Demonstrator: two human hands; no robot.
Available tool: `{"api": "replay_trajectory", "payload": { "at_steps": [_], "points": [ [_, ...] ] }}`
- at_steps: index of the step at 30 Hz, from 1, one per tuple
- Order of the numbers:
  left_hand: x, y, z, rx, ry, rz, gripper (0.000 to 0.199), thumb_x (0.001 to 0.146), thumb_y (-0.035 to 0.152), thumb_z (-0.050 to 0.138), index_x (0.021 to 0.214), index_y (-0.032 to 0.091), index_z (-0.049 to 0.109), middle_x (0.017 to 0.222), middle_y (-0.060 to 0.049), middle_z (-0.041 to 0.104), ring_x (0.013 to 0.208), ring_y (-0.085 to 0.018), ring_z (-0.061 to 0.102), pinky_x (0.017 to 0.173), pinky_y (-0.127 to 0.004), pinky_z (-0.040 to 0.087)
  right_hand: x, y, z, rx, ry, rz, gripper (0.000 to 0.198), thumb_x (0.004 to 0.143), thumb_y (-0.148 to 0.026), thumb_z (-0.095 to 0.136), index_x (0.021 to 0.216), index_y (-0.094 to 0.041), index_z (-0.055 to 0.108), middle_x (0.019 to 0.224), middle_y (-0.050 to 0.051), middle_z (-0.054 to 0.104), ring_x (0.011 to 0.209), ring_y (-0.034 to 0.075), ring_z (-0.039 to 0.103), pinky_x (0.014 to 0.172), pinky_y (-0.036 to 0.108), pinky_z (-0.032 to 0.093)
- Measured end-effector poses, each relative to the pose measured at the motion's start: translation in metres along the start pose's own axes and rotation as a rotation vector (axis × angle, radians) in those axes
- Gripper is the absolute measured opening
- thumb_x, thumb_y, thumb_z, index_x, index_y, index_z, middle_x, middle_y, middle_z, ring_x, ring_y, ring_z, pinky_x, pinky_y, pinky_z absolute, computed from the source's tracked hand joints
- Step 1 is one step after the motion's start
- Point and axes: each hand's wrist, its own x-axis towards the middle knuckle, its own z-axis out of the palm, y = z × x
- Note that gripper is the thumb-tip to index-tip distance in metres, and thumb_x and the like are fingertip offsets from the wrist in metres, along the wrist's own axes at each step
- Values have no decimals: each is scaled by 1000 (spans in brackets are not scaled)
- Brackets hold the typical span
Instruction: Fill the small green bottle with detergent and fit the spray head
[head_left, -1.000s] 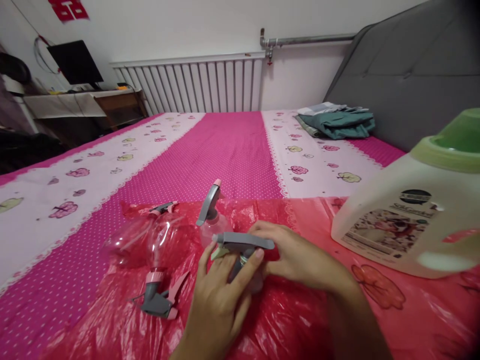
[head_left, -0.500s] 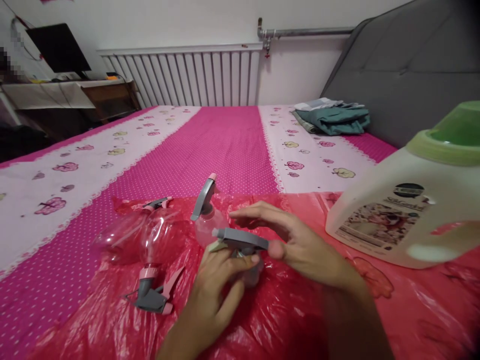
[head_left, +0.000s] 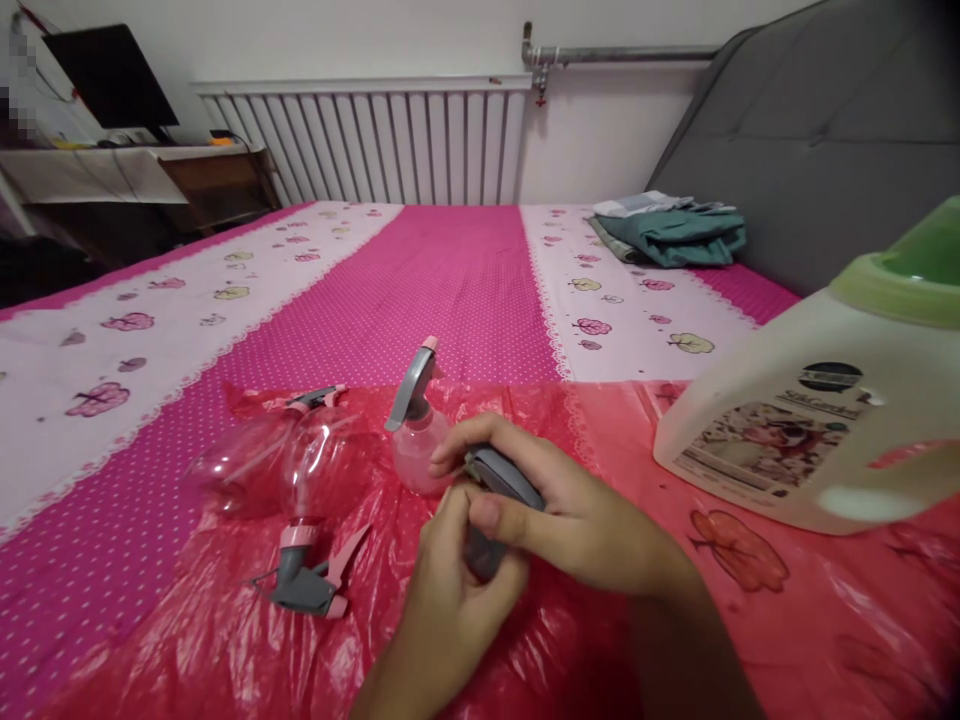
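Over the near middle of the red plastic sheet (head_left: 180,620), I see the grey spray head (head_left: 514,482) slanting far-left to near-right; the right hand (head_left: 577,515) curls around its top, the left hand (head_left: 457,595) clasps it lower, nearer me (fingertips partly hidden).

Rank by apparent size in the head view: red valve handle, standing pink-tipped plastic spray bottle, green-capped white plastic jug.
1. Green-capped white plastic jug
2. Standing pink-tipped plastic spray bottle
3. Red valve handle
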Motion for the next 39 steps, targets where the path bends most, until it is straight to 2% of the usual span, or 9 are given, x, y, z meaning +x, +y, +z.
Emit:
{"api": "replay_trajectory", "payload": {
  "at_steps": [3,6,9,12,19,26,29,32,39],
  "points": [
    [-1,2,2,-82,10,-28,6,101,27,60,106,25,58,89,2,66,77,-17,69,67,-27,59,0,2,3,19,-11,3,31,111,-39,59,133,-19,54,122,2,57,117,5,58,103,13,49],
    [-2,8,6,-181,66,-53,21,103,32,62,122,27,57,109,-2,70,99,-20,73,85,-31,62,-2,3,5,14,0,-18,35,112,-46,58,134,-19,54,127,3,57,124,6,55,108,14,45],
    [-1,10,7,-285,43,-91,42,105,40,63,142,29,46,125,-6,71,116,-24,72,95,-34,60,-6,2,5,21,4,-6,57,112,-69,41,143,-22,52,138,4,54,132,9,52,114,18,43],
    [-1,7,5,-309,-1,-83,44,106,49,61,143,30,48,124,-6,72,109,-24,72,92,-34,58,-8,0,2,21,-1,20,80,106,-84,23,149,-24,51,145,6,51,136,12,52,115,22,45],
    [2,1,0,-117,-4,74,37,110,53,50,111,25,73,101,-5,69,101,-27,62,93,-39,47,-3,6,-9,-126,74,-8,26,111,-41,61,122,-17,62,119,0,61,112,3,57,101,14,43],
    [6,2,3,24,-25,118,29,105,51,61,99,23,66,92,-2,64,88,-24,59,80,-36,44,-2,7,-13,-143,112,-13,56,88,-64,82,89,-12,63,93,0,56,87,5,53,79,15,44],
    [5,-2,4,44,-1,91,24,103,47,65,111,24,66,99,-3,68,93,-26,60,84,-38,45,-2,1,-11,-187,167,12,57,80,-63,88,81,-12,63,92,0,55,87,4,54,77,14,44],
    [2,-7,4,-11,17,37,37,103,50,66,131,26,60,112,-6,68,100,-28,63,87,-41,48,-3,-5,-8,-235,229,34,49,79,-52,93,78,-13,63,93,-2,55,89,4,55,77,13,44],
    [0,-9,2,2,24,142,26,113,42,48,126,32,68,115,-2,70,110,-25,60,98,-38,44,-18,-18,-16,-388,218,86,3,98,-18,72,96,-20,71,96,-8,65,90,-2,61,83,5,43]
  ]
}}
